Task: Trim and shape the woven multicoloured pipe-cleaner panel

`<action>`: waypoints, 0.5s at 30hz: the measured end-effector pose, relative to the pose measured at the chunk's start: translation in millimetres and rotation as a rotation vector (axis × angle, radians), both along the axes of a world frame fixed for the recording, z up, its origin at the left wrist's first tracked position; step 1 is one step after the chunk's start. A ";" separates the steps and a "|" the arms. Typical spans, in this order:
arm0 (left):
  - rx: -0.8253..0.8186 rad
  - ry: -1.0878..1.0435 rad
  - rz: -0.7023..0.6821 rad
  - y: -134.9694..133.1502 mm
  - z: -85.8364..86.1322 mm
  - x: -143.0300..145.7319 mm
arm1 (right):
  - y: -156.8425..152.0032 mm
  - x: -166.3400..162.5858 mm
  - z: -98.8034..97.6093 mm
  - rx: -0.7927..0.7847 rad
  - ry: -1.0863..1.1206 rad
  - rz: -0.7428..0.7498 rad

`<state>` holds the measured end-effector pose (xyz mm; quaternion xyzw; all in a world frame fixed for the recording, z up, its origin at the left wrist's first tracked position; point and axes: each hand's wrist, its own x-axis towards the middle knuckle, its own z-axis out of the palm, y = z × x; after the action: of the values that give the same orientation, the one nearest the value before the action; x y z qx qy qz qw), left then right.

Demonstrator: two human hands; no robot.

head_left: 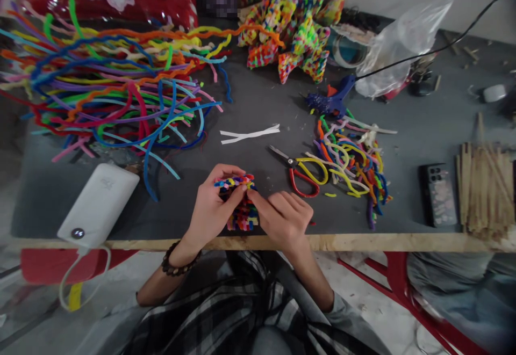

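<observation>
A multicoloured woven pipe-cleaner piece (243, 218) is held over the front of the table. My left hand (215, 204) is closed on its left side, thumb across the top and fingers behind. My right hand (284, 215) touches its upper right edge with the index finger and thumb; the other fingers are curled in. Part of the piece is hidden by both hands. Just to the right lie scissors (291, 161) with one yellow and one red handle, blades pointing up and left. Beyond my hands, two white strips (250, 133) cross each other.
Long pipe cleaners (121, 86) are heaped at the left, short cut ones (355, 161) at the right. A glue gun (332, 100), finished woven shapes (298, 33), a power bank (99, 204), a phone (438, 194) and a bundle of wooden sticks (486, 188) also lie here.
</observation>
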<state>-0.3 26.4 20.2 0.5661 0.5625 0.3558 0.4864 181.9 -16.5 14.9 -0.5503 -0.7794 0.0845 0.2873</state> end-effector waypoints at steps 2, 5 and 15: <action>0.002 -0.011 0.007 -0.2 -0.2 -0.3 | -1.0 1.0 1.6 0.030 -0.082 0.018; 0.006 -0.019 0.005 0.0 -1.0 -2.2 | -0.9 1.1 1.4 0.074 -0.100 0.014; -0.007 -0.068 0.001 -0.6 -4.0 -2.7 | 7.8 2.3 13.6 -0.425 0.499 -0.124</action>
<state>-3.0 25.8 16.2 0.5514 0.5473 0.3731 0.5072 184.2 -8.6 28.4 -0.6066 -0.6150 0.3595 0.3529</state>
